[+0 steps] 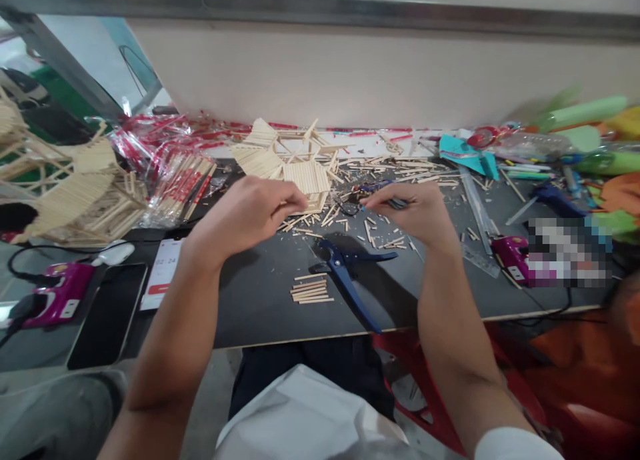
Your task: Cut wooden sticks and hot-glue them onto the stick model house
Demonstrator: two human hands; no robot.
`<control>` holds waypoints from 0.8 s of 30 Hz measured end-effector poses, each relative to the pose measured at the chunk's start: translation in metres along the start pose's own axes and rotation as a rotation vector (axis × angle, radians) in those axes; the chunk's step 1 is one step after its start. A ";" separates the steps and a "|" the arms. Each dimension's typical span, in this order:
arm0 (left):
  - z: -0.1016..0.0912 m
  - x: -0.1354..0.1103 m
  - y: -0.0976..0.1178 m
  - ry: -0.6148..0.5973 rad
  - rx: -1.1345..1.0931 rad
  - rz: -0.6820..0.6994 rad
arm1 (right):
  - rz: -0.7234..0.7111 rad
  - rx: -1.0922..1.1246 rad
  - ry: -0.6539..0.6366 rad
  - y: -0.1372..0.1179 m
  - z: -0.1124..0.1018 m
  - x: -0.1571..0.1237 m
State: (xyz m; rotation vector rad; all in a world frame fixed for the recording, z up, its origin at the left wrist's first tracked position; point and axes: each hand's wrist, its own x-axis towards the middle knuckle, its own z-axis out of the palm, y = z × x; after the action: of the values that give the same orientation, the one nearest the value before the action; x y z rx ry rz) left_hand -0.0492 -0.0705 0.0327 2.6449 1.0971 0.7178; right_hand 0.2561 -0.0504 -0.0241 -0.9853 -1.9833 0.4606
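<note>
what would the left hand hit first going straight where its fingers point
Probably the near section of the wooden stick model, which shows close beside the left hand in that line; depth is unclear, so the hand might pass above.

At left, a black smartphone with a dark screen (107, 317) lies between a magenta power strip (73, 288) fitted with black plugs (29, 307) and a second phone with a lit white screen (161, 273). At right, a folded turquoise sheet (465, 155) rests near a green plastic bottle (606, 162). A grey metal rail (320, 17) crosses the pale wall (320, 77).
</note>
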 end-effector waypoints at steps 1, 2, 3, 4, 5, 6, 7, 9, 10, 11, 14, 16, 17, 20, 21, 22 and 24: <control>0.006 -0.007 0.000 0.007 -0.014 0.021 | 0.026 0.009 0.023 0.008 0.002 -0.005; 0.013 -0.014 -0.001 0.011 -0.035 0.043 | 0.050 0.013 0.050 0.015 0.004 -0.010; 0.022 -0.021 -0.002 0.003 -0.052 0.057 | 0.075 0.011 0.078 0.022 0.005 -0.013; 0.031 -0.028 -0.004 0.003 -0.060 0.071 | 0.096 0.002 0.101 0.027 0.007 -0.015; 0.042 -0.034 -0.007 0.016 -0.074 0.069 | 0.114 -0.013 0.119 0.032 0.008 -0.016; 0.052 -0.039 -0.010 0.062 -0.092 0.061 | 0.126 -0.032 0.126 0.036 0.009 -0.016; 0.063 -0.044 -0.014 0.103 -0.104 0.063 | 0.133 -0.051 0.115 0.039 0.010 -0.016; 0.081 -0.050 -0.021 0.159 -0.131 0.050 | 0.139 -0.081 0.069 0.042 0.011 -0.016; 0.088 -0.051 -0.024 0.167 -0.143 0.040 | 0.143 -0.091 0.042 0.044 0.012 -0.016; 0.094 -0.052 -0.026 0.156 -0.143 0.009 | 0.148 -0.100 0.015 0.045 0.012 -0.016; 0.100 -0.052 -0.028 0.080 -0.149 -0.132 | 0.183 -0.142 -0.016 0.049 0.013 -0.018; 0.099 -0.052 -0.027 0.034 -0.173 -0.215 | 0.199 -0.188 -0.011 0.052 0.014 -0.018; 0.098 -0.052 -0.027 0.016 -0.187 -0.242 | 0.199 -0.214 -0.007 0.054 0.015 -0.017; 0.098 -0.053 -0.028 -0.022 -0.196 -0.272 | 0.184 -0.307 0.042 0.062 0.014 -0.016; 0.099 -0.053 -0.028 -0.032 -0.179 -0.275 | 0.193 -0.343 0.079 0.064 0.013 -0.016; 0.101 -0.053 -0.029 -0.040 -0.152 -0.274 | 0.215 -0.378 0.122 0.067 0.012 -0.017; 0.105 -0.053 -0.029 -0.040 -0.071 -0.278 | 0.289 -0.435 0.194 0.073 0.009 -0.019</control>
State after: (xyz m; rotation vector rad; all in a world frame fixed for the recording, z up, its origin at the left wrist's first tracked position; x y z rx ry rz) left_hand -0.0468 -0.0863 -0.0877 2.3712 1.3649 0.6317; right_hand 0.2890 -0.0189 -0.0852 -1.5394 -1.8062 0.0760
